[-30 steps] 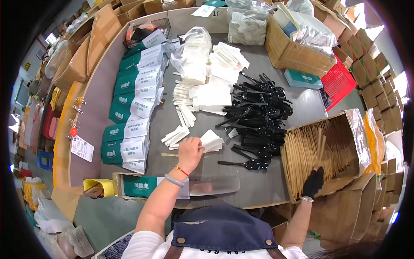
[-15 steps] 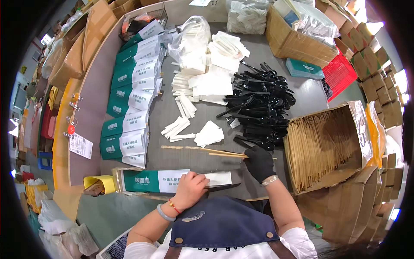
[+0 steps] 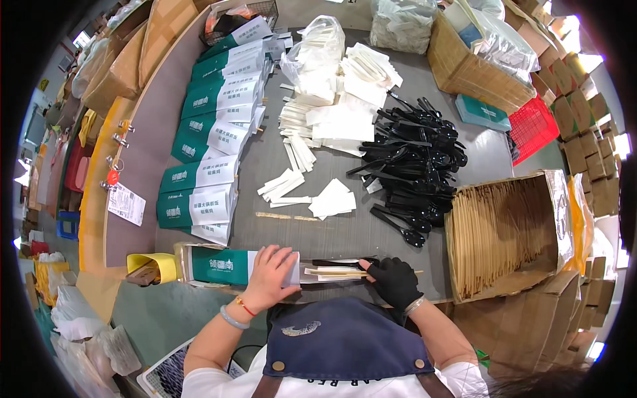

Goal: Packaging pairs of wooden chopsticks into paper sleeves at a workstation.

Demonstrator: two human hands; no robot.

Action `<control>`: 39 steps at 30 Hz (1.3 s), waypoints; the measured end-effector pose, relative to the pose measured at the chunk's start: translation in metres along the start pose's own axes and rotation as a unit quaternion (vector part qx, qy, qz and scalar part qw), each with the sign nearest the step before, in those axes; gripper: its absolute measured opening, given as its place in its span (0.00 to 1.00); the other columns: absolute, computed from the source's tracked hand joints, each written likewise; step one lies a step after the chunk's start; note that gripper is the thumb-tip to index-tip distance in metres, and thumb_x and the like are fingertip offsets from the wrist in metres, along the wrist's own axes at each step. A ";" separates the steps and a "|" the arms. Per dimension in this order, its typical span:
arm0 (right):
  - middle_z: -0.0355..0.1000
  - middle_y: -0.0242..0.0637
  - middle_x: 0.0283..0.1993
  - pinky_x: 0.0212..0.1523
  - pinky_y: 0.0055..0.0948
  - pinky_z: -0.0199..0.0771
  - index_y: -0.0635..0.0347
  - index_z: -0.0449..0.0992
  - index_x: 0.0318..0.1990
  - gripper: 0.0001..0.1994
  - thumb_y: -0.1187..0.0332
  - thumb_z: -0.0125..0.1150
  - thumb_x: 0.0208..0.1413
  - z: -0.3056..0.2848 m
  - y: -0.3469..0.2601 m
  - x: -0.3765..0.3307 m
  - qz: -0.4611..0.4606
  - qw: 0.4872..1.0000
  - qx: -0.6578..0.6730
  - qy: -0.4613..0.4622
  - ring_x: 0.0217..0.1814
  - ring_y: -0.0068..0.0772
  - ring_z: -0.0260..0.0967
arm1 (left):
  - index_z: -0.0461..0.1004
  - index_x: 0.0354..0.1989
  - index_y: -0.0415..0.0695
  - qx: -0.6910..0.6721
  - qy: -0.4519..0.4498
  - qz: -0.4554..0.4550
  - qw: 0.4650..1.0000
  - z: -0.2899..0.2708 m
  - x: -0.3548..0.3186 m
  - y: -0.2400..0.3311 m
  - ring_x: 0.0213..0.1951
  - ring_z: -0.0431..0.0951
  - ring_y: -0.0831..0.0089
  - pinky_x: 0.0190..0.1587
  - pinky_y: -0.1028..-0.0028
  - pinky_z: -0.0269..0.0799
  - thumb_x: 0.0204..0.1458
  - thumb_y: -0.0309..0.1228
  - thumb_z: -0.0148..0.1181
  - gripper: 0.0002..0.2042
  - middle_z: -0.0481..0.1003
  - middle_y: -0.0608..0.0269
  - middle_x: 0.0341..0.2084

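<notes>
A green-and-white paper sleeve (image 3: 222, 265) lies in a low open-topped holder at the table's near edge. My bare left hand (image 3: 271, 275) grips its right part, thumb below and fingers spread over the top. My right hand (image 3: 395, 282), in a black fingerless glove, pinches a pair of wooden chopsticks (image 3: 335, 272) at the sleeve's right end. They lie level with the sleeve, over a white paper packet (image 3: 318, 279), with a black spoon (image 3: 355, 263) alongside. How far these reach inside the sleeve is hidden by my left hand.
Filled sleeves (image 3: 206, 176) overlap along the left wall. White paper packets (image 3: 342, 123) and a heap of black spoons (image 3: 424, 159) occupy the middle. An open carton of chopsticks (image 3: 504, 239) stands at right, a yellow-rimmed container (image 3: 166, 273) at the near left corner.
My right hand has brought the chopsticks down from the tabletop to the sleeve's right end. My left hand has shifted left and spread over the sleeve.
</notes>
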State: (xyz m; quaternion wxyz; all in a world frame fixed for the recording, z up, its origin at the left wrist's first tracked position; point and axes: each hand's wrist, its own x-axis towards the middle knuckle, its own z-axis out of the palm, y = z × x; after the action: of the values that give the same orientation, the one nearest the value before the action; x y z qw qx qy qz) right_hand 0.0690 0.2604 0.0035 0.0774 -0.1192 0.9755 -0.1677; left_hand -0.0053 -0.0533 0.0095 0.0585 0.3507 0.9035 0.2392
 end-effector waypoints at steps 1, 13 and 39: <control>0.71 0.35 0.31 0.30 0.40 0.69 0.36 0.74 0.56 0.24 0.62 0.66 0.48 0.009 0.001 0.004 -0.001 1.000 0.000 0.001 0.33 0.42 0.70 | 0.71 0.53 0.41 0.001 0.001 0.000 1.000 0.004 0.002 -0.001 0.53 0.66 0.52 0.58 0.52 0.61 0.30 0.37 0.76 0.36 0.69 0.59 0.53; 0.76 0.43 0.34 0.42 0.39 0.73 0.56 0.79 0.33 0.07 0.66 0.66 0.46 0.048 -0.019 0.017 0.164 0.939 0.291 0.088 0.39 0.47 0.74 | 0.69 0.54 0.41 0.013 -0.004 0.040 0.999 0.030 0.033 0.030 0.50 0.67 0.57 0.54 0.61 0.63 0.32 0.33 0.72 0.34 0.68 0.58 0.50; 0.71 0.36 0.46 0.49 0.43 0.61 0.53 0.74 0.46 0.31 0.48 0.74 0.34 -0.034 -0.028 0.016 0.095 0.994 0.026 0.041 0.49 0.41 0.67 | 0.67 0.58 0.40 0.022 0.107 -0.223 0.969 0.041 -0.002 -0.010 0.62 0.55 0.43 0.65 0.46 0.47 0.31 0.50 0.75 0.43 0.61 0.46 0.59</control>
State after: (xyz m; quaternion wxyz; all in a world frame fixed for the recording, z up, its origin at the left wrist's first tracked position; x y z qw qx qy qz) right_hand 0.0527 0.2409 0.0427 0.0558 -0.0166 0.9800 -0.1900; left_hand 0.0012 -0.0450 -0.0319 0.0059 0.1143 0.9650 0.2361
